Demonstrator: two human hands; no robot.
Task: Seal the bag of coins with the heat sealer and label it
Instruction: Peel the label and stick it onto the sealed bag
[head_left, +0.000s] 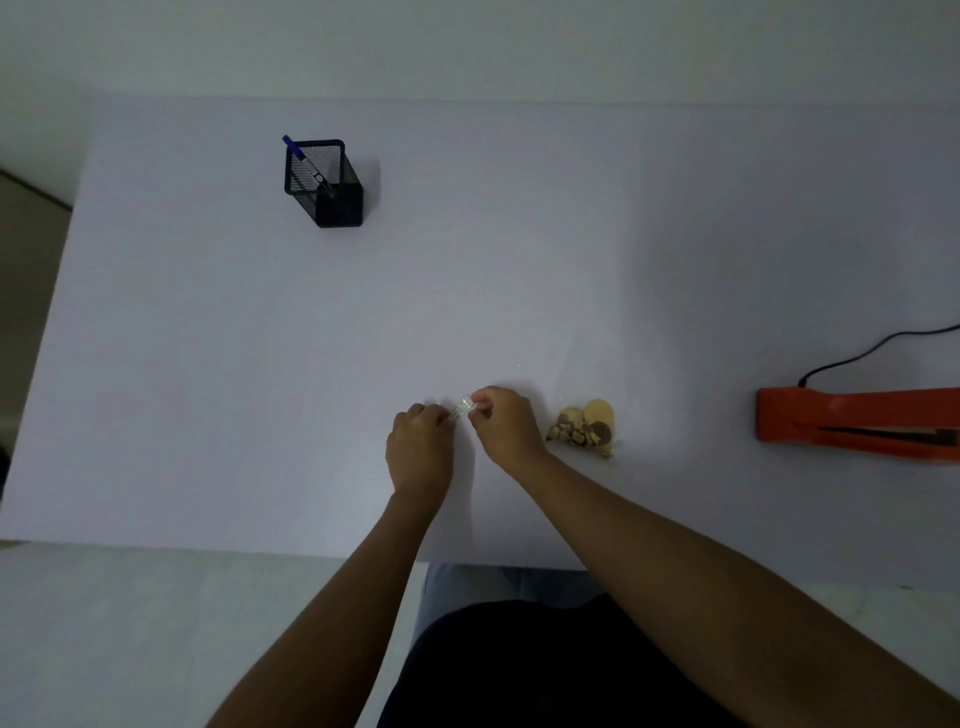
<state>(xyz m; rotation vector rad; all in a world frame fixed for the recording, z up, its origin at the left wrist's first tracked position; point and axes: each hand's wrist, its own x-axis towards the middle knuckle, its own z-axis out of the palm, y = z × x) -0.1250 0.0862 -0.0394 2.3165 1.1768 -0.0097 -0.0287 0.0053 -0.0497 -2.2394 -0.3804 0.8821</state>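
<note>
A small pale label (464, 406) is being pinched between the fingertips of the left hand (420, 450) and the right hand (506, 427) just above the table (208, 364), and the bag of coins (584, 427) is lying just beside the right hand at about 3 o'clock, so the label is probably best peeled slowly with the sticky side kept off the fingers. The heat sealer (852, 421), further out at 3 o'clock, is being cut off by the frame edge. The label's print is too tiny and dim to be read, and it can't be told whether the bag is sealed yet.
</note>
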